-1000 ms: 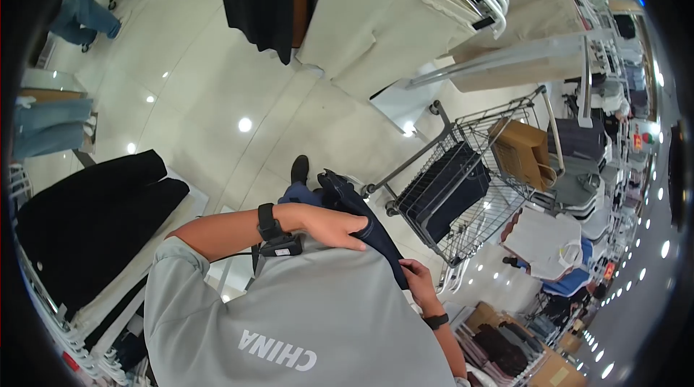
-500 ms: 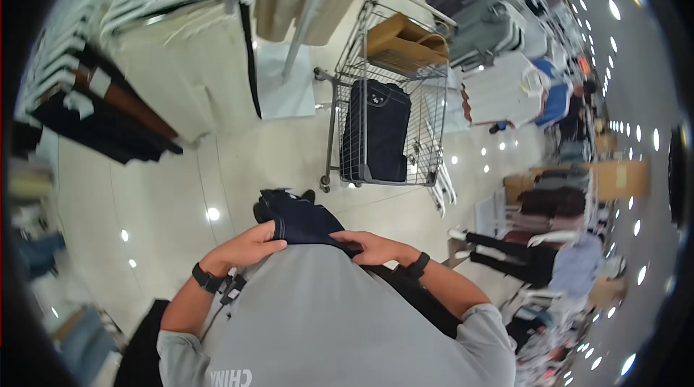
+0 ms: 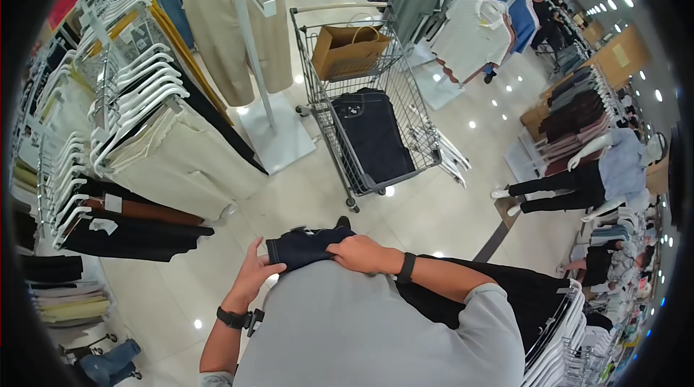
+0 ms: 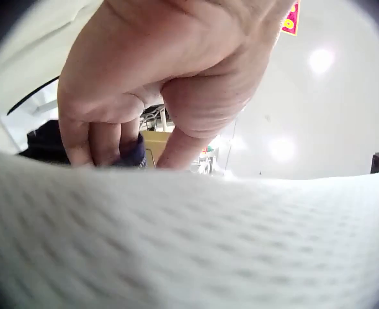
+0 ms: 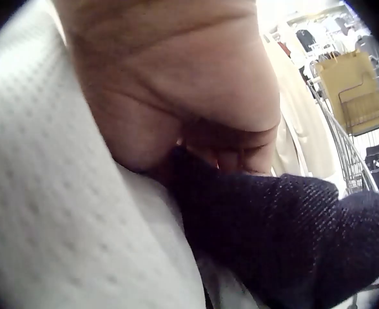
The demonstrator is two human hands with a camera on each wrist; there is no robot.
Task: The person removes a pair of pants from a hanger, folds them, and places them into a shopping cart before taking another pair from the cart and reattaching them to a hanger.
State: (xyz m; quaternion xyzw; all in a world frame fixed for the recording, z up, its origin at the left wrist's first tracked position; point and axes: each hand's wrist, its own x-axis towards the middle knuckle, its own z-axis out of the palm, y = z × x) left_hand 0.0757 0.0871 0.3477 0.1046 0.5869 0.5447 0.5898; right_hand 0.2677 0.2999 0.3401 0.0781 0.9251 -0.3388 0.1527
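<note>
Dark navy jeans (image 3: 302,250) lie bunched against the front of the grey shirt (image 3: 332,315), with a stitched line near their left edge. My left hand (image 3: 249,275) is at that edge in the head view, thumb spread apart and some fingers hidden behind the cloth. The left wrist view shows curled fingers (image 4: 104,138) holding a bit of dark blue fabric (image 4: 133,152). On the other side my right hand (image 3: 363,254) grips the jeans in a fist. In the right wrist view the denim (image 5: 273,232) comes out below that hand.
Ahead stands a wire shopping cart (image 3: 335,142) holding folded dark jeans (image 3: 372,134) and a brown paper bag (image 3: 347,50). Racks of trousers (image 3: 181,163) line the left. A mannequin (image 3: 614,173) stands at the right, and black garments (image 3: 499,300) hang close by my right arm.
The view has swung round, bringing the cart up ahead. My right hand has closed into a fist on the jeans; my left hand's thumb and fingers have spread at the edge.
</note>
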